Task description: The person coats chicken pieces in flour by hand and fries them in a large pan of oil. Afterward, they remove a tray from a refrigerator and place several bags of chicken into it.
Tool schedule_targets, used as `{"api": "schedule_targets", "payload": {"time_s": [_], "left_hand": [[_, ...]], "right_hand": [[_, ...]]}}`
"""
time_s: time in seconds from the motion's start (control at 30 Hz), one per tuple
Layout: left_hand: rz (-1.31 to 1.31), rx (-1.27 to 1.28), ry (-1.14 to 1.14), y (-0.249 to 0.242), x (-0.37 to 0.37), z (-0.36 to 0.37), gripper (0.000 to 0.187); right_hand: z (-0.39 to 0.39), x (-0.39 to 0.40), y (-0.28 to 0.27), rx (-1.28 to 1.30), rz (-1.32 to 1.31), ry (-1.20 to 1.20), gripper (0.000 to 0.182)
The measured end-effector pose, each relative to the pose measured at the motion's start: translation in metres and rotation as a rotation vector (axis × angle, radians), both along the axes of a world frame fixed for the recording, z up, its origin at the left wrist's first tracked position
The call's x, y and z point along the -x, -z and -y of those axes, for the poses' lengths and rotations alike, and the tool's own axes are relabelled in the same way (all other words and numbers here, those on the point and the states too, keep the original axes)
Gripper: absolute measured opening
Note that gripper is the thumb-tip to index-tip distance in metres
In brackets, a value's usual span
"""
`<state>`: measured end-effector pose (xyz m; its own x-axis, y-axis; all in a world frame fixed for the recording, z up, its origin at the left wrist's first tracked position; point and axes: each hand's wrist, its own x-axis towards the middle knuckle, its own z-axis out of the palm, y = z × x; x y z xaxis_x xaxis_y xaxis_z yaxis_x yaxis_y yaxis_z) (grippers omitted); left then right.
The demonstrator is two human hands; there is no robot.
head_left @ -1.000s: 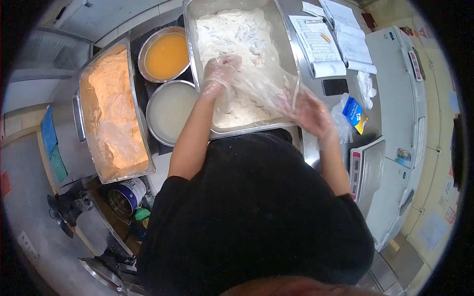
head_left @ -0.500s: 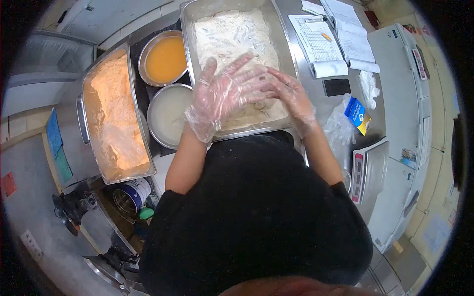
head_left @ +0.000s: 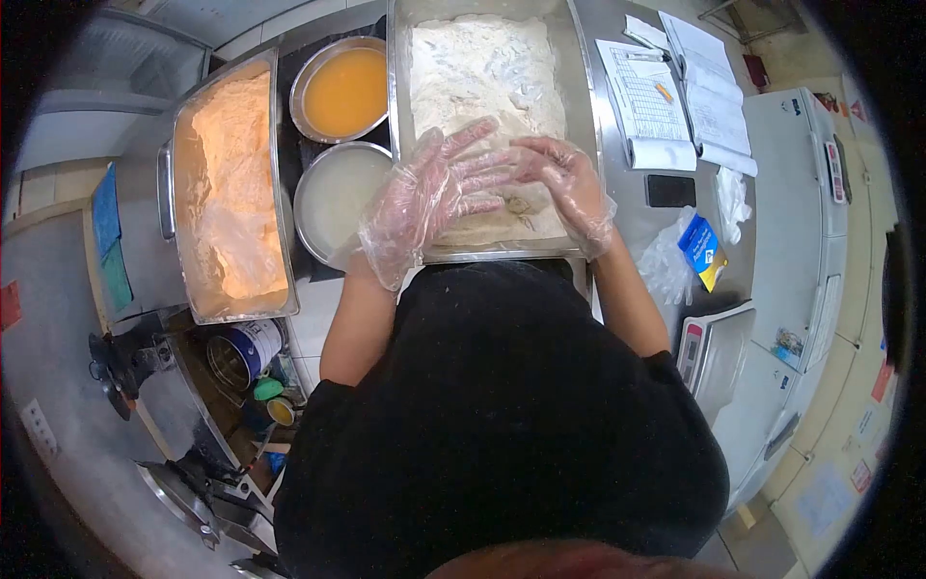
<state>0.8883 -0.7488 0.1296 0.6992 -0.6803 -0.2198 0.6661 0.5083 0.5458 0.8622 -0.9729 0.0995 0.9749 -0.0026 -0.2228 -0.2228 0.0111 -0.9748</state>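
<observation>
My left hand [head_left: 422, 201], in a clear plastic glove, is held palm down with its fingers spread. Nothing is in it. My right hand [head_left: 571, 193] wears a similar glove; its bent fingers close on the loose fingertips of the left glove [head_left: 506, 166]. Both hands are over the near part of a deep metal tray [head_left: 571, 58] holding white flour-like powder [head_left: 477, 63]. Some pieces lie partly buried in the powder, too covered to name. Left of my left hand stands a metal bowl of cloudy whitish liquid [head_left: 333, 198].
Farther left are a bowl of orange liquid [head_left: 345, 94] and a metal tray of orange crumbs [head_left: 236, 174]. On the right lie papers [head_left: 646, 106], a phone [head_left: 670, 191], plastic bags [head_left: 667, 265], a blue-yellow packet [head_left: 702, 249] and a scale [head_left: 716, 357].
My view has shifted, so the trays and bowls appear slightly right and higher. My right fingers have bent from a flatter pose around the left glove's fingertips.
</observation>
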Motion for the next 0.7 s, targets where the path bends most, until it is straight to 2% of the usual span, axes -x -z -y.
{"api": "schedule_targets", "payload": {"time_s": [0.07,0.17,0.3,0.37,0.4,0.47,0.53,0.6,0.63,0.7], "left_hand": [[0.038,-0.051,0.012,-0.003,0.003,0.001,0.074],[0.097,-0.128,0.037,-0.002,0.003,0.002,0.072],[0.143,-0.161,0.064,0.006,0.004,0.001,0.07],[0.129,-0.178,0.074,0.002,0.005,0.002,0.07],[0.117,-0.195,0.079,-0.001,0.006,0.002,0.069],[0.062,-0.158,0.075,-0.003,0.008,0.003,0.069],[0.008,-0.12,0.064,-0.006,0.009,0.004,0.068],[0.55,-0.454,0.165,-0.011,0.009,0.007,0.068],[0.549,-0.454,0.168,-0.007,0.008,0.007,0.068],[-0.033,0.016,0.045,0.006,0.008,0.006,0.069]], "right_hand": [[-0.003,0.001,-0.003,0.087,0.018,-0.027,0.021],[0.003,0.003,0.014,0.064,0.045,-0.007,0.026],[0.005,0.003,0.016,0.155,0.09,-0.006,0.021],[0.001,0.005,0.008,0.559,0.172,0.023,0.016],[0.001,0.004,0.005,0.558,0.171,0.026,0.016],[0.002,0.0,0.001,0.719,0.368,0.137,0.015],[0.004,-0.004,-0.001,0.754,0.376,0.146,0.015],[0.005,-0.007,-0.003,0.788,0.378,0.156,0.016],[0.005,-0.009,-0.004,0.802,0.367,0.167,0.015],[0.006,-0.012,-0.004,0.815,0.356,0.178,0.015]]}}
